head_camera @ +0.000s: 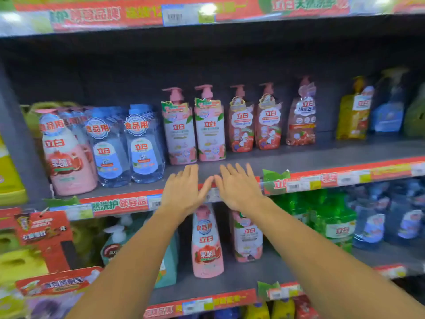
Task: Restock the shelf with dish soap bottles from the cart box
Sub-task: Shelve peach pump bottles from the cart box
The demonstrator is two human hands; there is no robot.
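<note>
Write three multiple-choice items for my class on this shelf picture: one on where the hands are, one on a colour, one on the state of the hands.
1. Where are the two hands?
A. At the front edge of the middle shelf
B. On the top shelf
C. Inside a box

2. What colour are the pump tops of the two bottles just behind the hands?
A. Blue
B. Pink
C. Black

3. What do the hands hold?
A. One bottle each
B. A price tag
C. Nothing

Answers: 1 A, the left hand and right hand lie over the middle shelf edge. 2 B, both pump bottles have pink tops. 3 C, fingers straight, empty.
</note>
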